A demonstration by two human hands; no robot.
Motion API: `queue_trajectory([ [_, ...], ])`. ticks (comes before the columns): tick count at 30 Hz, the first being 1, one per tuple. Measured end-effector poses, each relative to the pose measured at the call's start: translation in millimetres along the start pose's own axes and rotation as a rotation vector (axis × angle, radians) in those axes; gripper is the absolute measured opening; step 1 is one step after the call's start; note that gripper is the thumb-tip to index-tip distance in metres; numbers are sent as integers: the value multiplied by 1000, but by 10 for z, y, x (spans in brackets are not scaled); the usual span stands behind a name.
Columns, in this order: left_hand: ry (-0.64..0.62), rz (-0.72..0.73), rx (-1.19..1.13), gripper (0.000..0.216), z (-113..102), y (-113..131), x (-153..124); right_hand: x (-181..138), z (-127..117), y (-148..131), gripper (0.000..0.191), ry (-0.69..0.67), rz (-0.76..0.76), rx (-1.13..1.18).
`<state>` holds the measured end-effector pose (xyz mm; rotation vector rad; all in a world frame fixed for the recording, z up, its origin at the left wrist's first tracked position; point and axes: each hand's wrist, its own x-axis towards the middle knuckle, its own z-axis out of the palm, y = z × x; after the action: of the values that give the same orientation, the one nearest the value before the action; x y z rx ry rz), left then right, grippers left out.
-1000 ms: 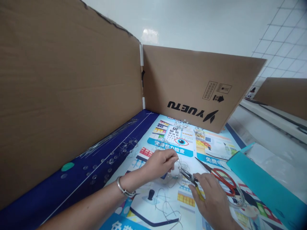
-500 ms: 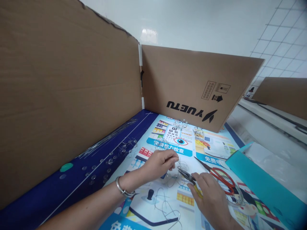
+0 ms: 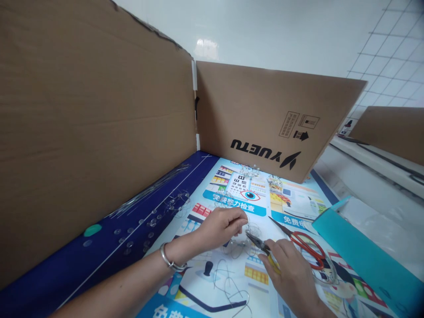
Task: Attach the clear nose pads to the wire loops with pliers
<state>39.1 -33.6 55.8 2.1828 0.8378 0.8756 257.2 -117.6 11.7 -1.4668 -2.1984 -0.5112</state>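
Observation:
My right hand (image 3: 289, 269) is closed round the yellow handles of the pliers (image 3: 256, 243). Their dark jaws point left, at a thin looped wire piece (image 3: 253, 229). Just left of the jaws, my left hand (image 3: 221, 225) is closed in a pinch on this wire, though the fingertips partly hide it. More wire loops (image 3: 235, 248) lie under and between the hands. Loose bent wires (image 3: 225, 282) rest nearer to me. Right of the pliers lie red-handled scissors (image 3: 308, 247), close to my right hand, and a clear ring-shaped coil (image 3: 326, 274).
Tall cardboard panels (image 3: 99, 110) stand at left and at the back (image 3: 265, 110). Straight wires (image 3: 149, 190) and clear beads (image 3: 129, 244) lie on the blue strip. Wire-and-bead clusters (image 3: 250, 171) sit by the back panel. A teal box (image 3: 364, 260) stands at right.

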Motion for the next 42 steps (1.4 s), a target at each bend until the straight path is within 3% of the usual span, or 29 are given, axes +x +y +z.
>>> queue_trajectory([
  [7,10,59,45,20,-7,10,0,-31,21,-7,23,0,-22,68],
  [16,37,-231,-52,19,18,-76,33,-60,44,5,29,20,23,130],
  [24,37,-304,-92,19,32,-58,36,-81,86,-32,32,-8,34,218],
  [31,-38,-321,-71,22,43,22,16,-55,79,-2,28,52,269,459],
  [35,-147,-271,19,22,146,100,-39,-64,115,37,29,25,386,539],
  [42,-220,-209,173,17,375,210,-163,-16,103,54,30,-21,490,590],
])
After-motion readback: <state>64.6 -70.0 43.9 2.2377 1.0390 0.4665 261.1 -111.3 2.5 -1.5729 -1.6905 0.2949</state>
